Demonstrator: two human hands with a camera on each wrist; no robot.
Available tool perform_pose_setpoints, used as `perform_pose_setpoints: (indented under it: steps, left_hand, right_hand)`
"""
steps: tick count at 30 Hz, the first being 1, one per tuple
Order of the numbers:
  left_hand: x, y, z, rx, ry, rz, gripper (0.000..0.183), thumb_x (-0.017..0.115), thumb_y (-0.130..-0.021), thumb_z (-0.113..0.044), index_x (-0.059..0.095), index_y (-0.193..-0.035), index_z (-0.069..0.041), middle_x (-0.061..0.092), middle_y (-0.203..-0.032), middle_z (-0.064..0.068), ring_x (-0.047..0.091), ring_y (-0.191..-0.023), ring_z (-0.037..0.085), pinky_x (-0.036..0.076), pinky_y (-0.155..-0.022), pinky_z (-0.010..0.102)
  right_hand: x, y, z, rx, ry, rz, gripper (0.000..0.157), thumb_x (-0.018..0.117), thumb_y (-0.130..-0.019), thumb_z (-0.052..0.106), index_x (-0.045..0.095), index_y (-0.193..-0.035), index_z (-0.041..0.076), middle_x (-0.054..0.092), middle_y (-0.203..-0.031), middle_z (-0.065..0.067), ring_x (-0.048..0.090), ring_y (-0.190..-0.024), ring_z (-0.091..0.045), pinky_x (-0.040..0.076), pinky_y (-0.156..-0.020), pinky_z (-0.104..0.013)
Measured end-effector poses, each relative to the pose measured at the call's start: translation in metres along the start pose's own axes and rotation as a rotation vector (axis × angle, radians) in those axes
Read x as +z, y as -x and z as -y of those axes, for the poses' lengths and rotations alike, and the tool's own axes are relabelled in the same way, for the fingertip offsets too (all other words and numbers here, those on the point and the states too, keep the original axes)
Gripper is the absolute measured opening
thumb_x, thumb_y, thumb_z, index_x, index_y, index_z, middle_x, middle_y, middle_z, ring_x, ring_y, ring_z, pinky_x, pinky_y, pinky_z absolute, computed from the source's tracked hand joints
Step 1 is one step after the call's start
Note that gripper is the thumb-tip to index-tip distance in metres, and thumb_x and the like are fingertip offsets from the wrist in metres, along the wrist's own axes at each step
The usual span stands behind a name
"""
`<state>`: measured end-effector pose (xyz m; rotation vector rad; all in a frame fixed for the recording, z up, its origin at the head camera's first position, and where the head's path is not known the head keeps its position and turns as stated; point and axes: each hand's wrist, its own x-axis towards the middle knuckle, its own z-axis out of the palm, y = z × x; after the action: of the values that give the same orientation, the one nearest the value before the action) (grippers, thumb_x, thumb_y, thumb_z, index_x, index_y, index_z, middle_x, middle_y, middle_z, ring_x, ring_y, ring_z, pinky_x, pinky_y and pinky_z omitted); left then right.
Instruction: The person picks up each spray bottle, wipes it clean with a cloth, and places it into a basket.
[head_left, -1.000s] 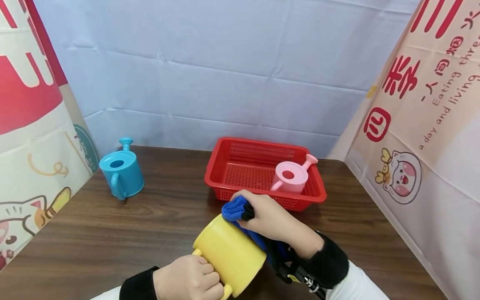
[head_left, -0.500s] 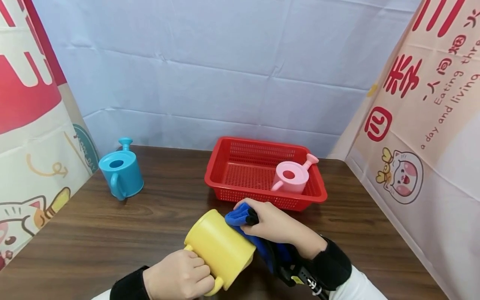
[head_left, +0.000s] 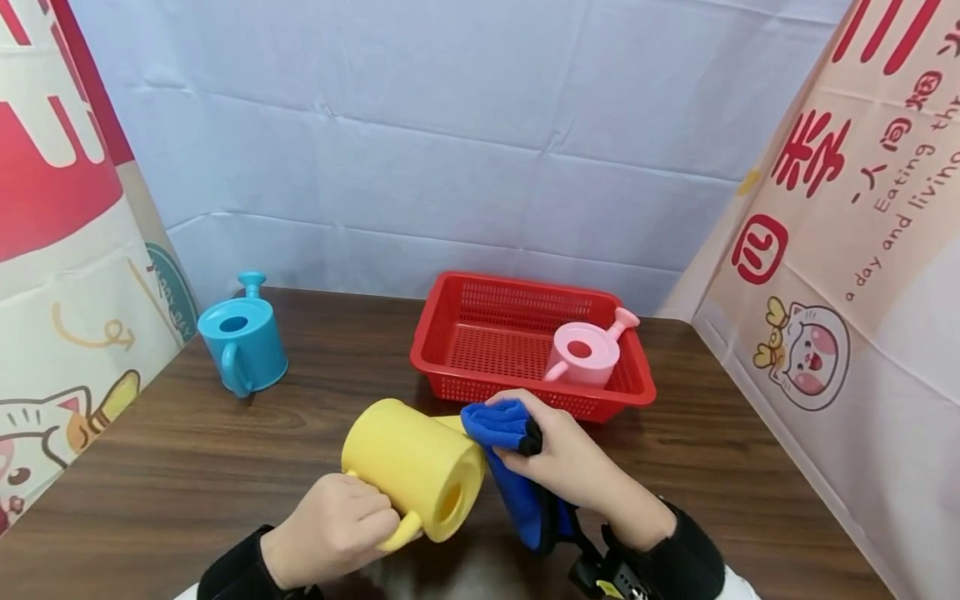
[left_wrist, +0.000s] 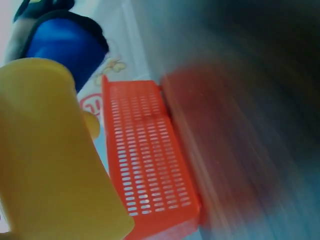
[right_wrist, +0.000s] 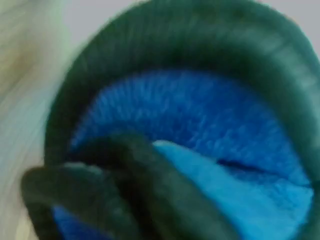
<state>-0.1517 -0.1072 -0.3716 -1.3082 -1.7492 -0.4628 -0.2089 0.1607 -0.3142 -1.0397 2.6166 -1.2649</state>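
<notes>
In the head view a yellow toy watering can (head_left: pixel 408 458) is held tilted on its side, its top with the round hole turned toward the lower right. My left hand (head_left: pixel 337 525) grips its handle. A blue cloth with black edging (head_left: pixel 498 425) is bunched in my right hand (head_left: pixel 558 450), close against the can's spout, which the cloth partly covers. In the left wrist view the can (left_wrist: pixel 55 160) fills the left side, with the cloth (left_wrist: pixel 65 47) behind it. The right wrist view shows mostly folded cloth (right_wrist: pixel 200 110), blurred.
A red plastic basket (head_left: pixel 480 377) stands behind the hands with a pink watering can (head_left: pixel 581 357) inside. At the back left a blue watering can (head_left: pixel 243 346) stands on the brown wooden table (head_left: pixel 322 367). Printed cloth sheets hang around the table's sides and back.
My left hand has moved left and turned the yellow can, so its holed top and spout now show. My right hand has shifted slightly right, keeping the cloth at the can.
</notes>
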Motion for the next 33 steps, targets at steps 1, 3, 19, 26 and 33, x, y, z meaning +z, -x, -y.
perform_pose_setpoints:
  steps: [1, 3, 19, 26, 33]
  left_hand:
    - [-0.001, -0.001, 0.001, -0.038, 0.019, -0.042, 0.039, 0.058, -0.093, -0.029, 0.043, -0.059, -0.017, 0.030, -0.056, -0.009, 0.031, -0.049, 0.000, 0.023, -0.050, 0.007]
    - [-0.003, -0.001, 0.002, -0.105, 0.071, -0.125, 0.040, 0.060, -0.092, -0.028, 0.041, -0.059, -0.017, 0.029, -0.056, -0.009, 0.030, -0.048, 0.000, 0.023, -0.049, 0.007]
    - [-0.018, -0.005, -0.004, -0.290, 0.508, -0.392, 0.033, 0.066, -0.086, -0.006, 0.042, -0.062, -0.007, 0.029, -0.053, -0.003, 0.031, -0.045, 0.003, 0.023, -0.044, 0.010]
    - [-0.018, -0.011, -0.003, -0.281, 0.507, -0.362, 0.035, 0.066, -0.086, -0.007, 0.041, -0.062, -0.008, 0.029, -0.054, -0.003, 0.031, -0.046, 0.003, 0.024, -0.045, 0.010]
    - [-0.018, -0.021, -0.004, -0.188, 0.407, -0.320, 0.036, 0.064, -0.088, -0.011, 0.040, -0.061, -0.009, 0.029, -0.055, -0.005, 0.030, -0.047, 0.003, 0.021, -0.046, 0.009]
  right_hand:
    - [0.000, 0.001, 0.001, -0.007, 0.008, -0.052, 0.047, 0.072, -0.080, 0.006, 0.051, -0.121, 0.018, 0.062, -0.111, -0.002, 0.060, -0.096, -0.017, 0.050, -0.081, -0.039]
    - [-0.003, 0.002, 0.000, -0.013, 0.037, -0.174, 0.050, 0.074, -0.078, 0.003, 0.052, -0.121, 0.017, 0.062, -0.112, -0.006, 0.060, -0.098, -0.022, 0.050, -0.081, -0.044]
    - [-0.003, -0.002, -0.021, 0.024, -0.068, -0.435, 0.050, 0.072, -0.080, 0.005, 0.051, -0.125, 0.011, 0.058, -0.121, -0.012, 0.057, -0.107, -0.029, 0.045, -0.087, -0.052]
    - [-0.003, 0.000, -0.025, 0.022, -0.189, -0.461, 0.046, 0.067, -0.085, 0.006, 0.049, -0.127, 0.008, 0.055, -0.123, -0.011, 0.054, -0.110, -0.027, 0.044, -0.089, -0.051]
    - [0.003, 0.001, -0.026, 0.021, -0.169, -0.498, 0.046, 0.067, -0.085, 0.007, 0.049, -0.127, 0.009, 0.058, -0.119, -0.012, 0.056, -0.107, -0.026, 0.048, -0.085, -0.048]
